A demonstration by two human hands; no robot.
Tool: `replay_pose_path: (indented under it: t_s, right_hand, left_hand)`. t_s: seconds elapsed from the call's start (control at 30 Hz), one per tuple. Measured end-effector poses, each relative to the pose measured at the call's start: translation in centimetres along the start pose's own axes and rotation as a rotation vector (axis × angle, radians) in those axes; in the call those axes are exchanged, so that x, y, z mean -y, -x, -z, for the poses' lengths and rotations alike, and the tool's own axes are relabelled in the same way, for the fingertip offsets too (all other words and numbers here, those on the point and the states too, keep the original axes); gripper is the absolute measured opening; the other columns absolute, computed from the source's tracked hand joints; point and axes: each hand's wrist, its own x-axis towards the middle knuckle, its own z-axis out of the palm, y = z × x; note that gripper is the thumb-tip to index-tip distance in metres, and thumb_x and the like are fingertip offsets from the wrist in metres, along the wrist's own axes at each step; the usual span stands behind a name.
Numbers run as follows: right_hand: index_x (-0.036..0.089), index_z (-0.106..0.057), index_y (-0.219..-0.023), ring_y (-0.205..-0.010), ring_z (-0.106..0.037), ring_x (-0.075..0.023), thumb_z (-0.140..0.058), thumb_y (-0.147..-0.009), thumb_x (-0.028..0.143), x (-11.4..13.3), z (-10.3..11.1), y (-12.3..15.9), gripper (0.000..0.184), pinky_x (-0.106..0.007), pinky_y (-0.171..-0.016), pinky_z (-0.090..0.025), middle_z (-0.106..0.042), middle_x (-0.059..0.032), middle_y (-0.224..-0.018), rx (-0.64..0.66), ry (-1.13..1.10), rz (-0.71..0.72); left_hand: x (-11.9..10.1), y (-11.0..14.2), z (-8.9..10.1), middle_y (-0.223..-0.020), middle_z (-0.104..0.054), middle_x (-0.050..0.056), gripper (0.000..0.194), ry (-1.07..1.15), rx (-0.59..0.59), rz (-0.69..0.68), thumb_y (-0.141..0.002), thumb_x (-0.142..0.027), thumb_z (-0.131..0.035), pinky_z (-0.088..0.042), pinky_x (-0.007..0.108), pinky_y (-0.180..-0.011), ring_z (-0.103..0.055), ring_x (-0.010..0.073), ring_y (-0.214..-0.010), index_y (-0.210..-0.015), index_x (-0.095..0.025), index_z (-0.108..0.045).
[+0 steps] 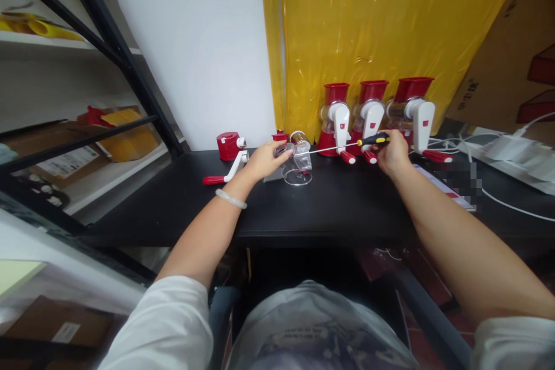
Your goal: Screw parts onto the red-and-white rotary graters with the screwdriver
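Observation:
My left hand (271, 161) grips the clear plastic housing (302, 159) of a rotary grater from its left side. A round clear rim (298, 178) shows at the housing's lower end, close to the tabletop. In my right hand (393, 153) is a screwdriver (367, 140) with a yellow and black handle. Its long shaft points left, and the tip meets or overlaps the clear housing; which one I cannot tell. A grater drum (299, 139) stands just behind the housing. Left of my left hand are a red grater part (228, 146) and a white crank (237, 166) with a red handle.
Three assembled red and white rotary graters (336, 118) stand along the back of the black table (329, 214). A flat printed sheet or device (446, 188) and white cables (498, 196) lie at right. Black-framed shelves (117, 58) rise at left; a large carton (498, 63) leans at right.

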Motion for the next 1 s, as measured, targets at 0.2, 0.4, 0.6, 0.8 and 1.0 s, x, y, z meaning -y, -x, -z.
replay_pose_path:
  t_s: [0.2, 0.4, 0.6, 0.8, 1.0]
  right_hand:
    - [0.027, -0.047, -0.077, -0.043, -0.046, -0.0108, -0.070, -0.098, 0.047, -0.34, 0.55, -0.03, 0.037, -0.020, -0.033, -0.038, -0.049, 0.0047, -0.060, 0.022, 0.070, 0.074]
    - [0.027, -0.048, -0.077, -0.039, -0.038, -0.0078, -0.084, -0.091, 0.048, -0.41, 0.84, -0.19, 0.045, -0.020, -0.031, -0.032, -0.047, 0.0069, -0.058, 0.007, 0.175, 0.112]
    - [0.024, -0.051, -0.075, -0.041, -0.041, -0.0076, -0.072, -0.095, 0.025, -0.22, 0.15, -0.11, 0.028, -0.017, -0.033, -0.034, -0.052, 0.0053, -0.060, -0.005, 0.088, 0.075]
    - [0.025, -0.049, -0.075, -0.039, -0.042, -0.0074, -0.069, -0.100, 0.032, -0.34, 0.41, 0.00, 0.032, -0.017, -0.034, -0.035, -0.048, 0.0066, -0.057, 0.020, 0.069, 0.098]
    - [0.026, -0.047, -0.074, -0.036, -0.030, -0.0056, -0.075, -0.097, 0.043, -0.36, 1.02, -0.30, 0.041, -0.017, -0.031, -0.027, -0.041, 0.0086, -0.055, 0.024, 0.093, 0.131]
  left_hand:
    - [0.04, -0.02, 0.01, -0.148, -0.074, 0.017, 0.046, -0.009, -0.007, -0.004, -0.106, -0.046, -0.067, -0.051, 0.053, -0.122, -0.069, 0.0335, -0.139, -0.142, -0.019, -0.075]
    - [0.04, -0.07, 0.07, -0.147, -0.074, 0.017, 0.047, -0.017, 0.002, -0.002, -0.106, -0.047, -0.067, -0.052, 0.051, -0.122, -0.070, 0.0335, -0.138, -0.142, -0.019, -0.075]
    - [-0.02, -0.08, 0.08, -0.148, -0.074, 0.019, 0.049, -0.025, 0.004, -0.004, -0.107, -0.047, -0.067, -0.052, 0.051, -0.122, -0.069, 0.0337, -0.139, -0.143, -0.014, -0.074]
    - [-0.09, -0.10, 0.11, -0.149, -0.073, 0.017, 0.047, -0.024, 0.006, -0.008, -0.107, -0.047, -0.068, -0.051, 0.052, -0.122, -0.069, 0.0337, -0.140, -0.143, -0.017, -0.074]
    - [0.06, -0.10, 0.04, -0.148, -0.074, 0.019, 0.048, -0.016, 0.000, -0.013, -0.107, -0.046, -0.068, -0.052, 0.051, -0.122, -0.070, 0.0335, -0.139, -0.143, -0.015, -0.074]
